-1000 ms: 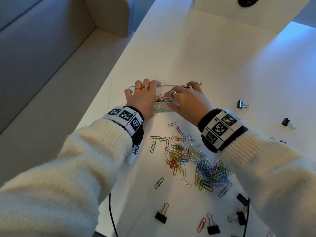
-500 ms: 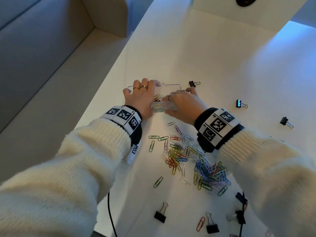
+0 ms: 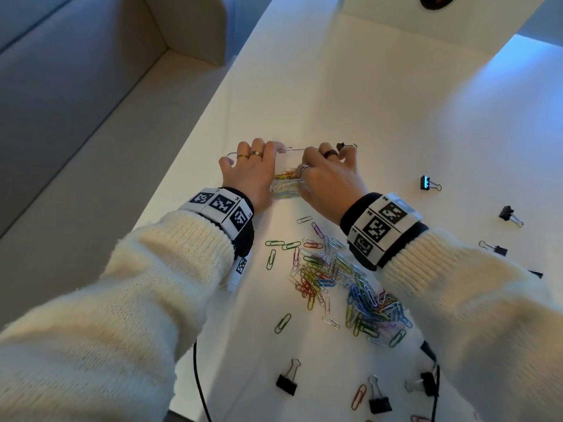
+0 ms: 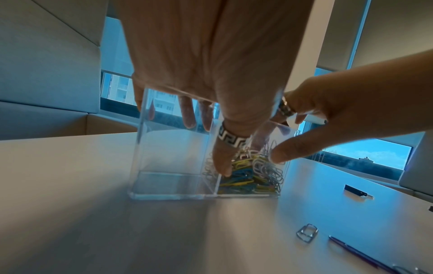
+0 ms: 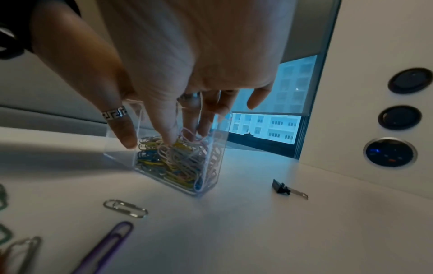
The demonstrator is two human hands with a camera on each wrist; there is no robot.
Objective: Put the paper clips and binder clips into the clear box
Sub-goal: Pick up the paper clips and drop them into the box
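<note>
The clear box (image 3: 286, 194) stands on the white table (image 3: 380, 95) and has two compartments. The left one is bare; the right one holds coloured paper clips (image 4: 248, 174) (image 5: 173, 163). My left hand (image 3: 254, 166) (image 4: 220, 115) grips the box from above, fingers over the far wall and thumb on the near wall. My right hand (image 3: 329, 178) (image 5: 187, 133) hovers over the right compartment, its straight fingers reaching down onto the clips inside. A loose pile of paper clips (image 3: 335, 275) lies just behind my wrists. Black binder clips (image 3: 286, 383) (image 3: 426, 182) (image 5: 281, 187) are scattered around.
More binder clips (image 3: 507, 214) (image 3: 379, 403) lie to the right and near me. A black cable (image 3: 198, 385) hangs at the table's near edge. The table's left edge drops to a grey bench (image 3: 76, 102). A white panel with round sockets (image 5: 390, 152) stands at the back.
My right hand drew back to the box's near side half a second ago and now reaches across the right compartment again. My left hand and the box have stayed put.
</note>
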